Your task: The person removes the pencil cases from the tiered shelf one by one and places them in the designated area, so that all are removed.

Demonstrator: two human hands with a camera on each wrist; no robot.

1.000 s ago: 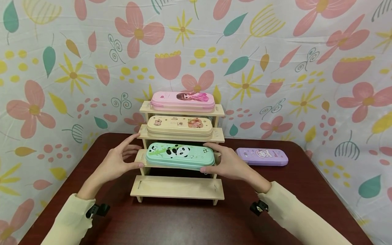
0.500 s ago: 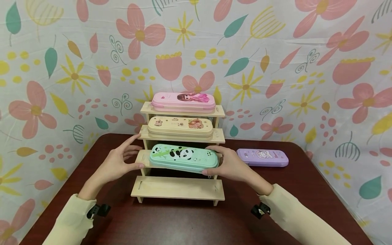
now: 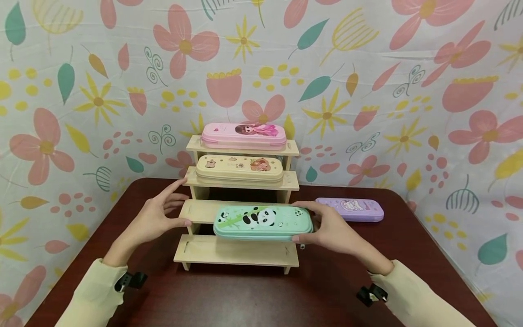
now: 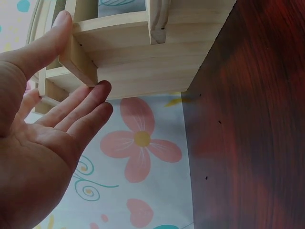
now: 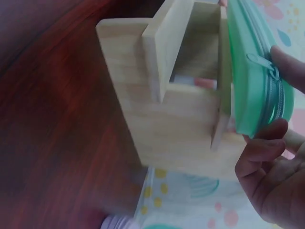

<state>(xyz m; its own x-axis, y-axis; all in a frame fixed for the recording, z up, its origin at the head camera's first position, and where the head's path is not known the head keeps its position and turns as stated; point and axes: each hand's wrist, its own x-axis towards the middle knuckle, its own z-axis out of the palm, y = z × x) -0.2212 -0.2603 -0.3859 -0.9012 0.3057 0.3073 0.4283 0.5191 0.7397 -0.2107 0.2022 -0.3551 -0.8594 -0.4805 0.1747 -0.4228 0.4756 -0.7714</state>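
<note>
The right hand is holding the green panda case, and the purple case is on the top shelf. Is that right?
Not quite: the purple case is on the table, not the top shelf, as the head view shows. The right hand is indeed holding the green panda case.

Setting: indoor tabletop display; whether home, shop or studio, cannot tell
Around: floral sheeting (image 3: 261, 59)
Surface: dark red-brown table (image 3: 245, 299)
Display: stepped wooden rack (image 3: 237, 251) bearing a pink case (image 3: 229, 137) and a cream case (image 3: 239, 170)
</note>
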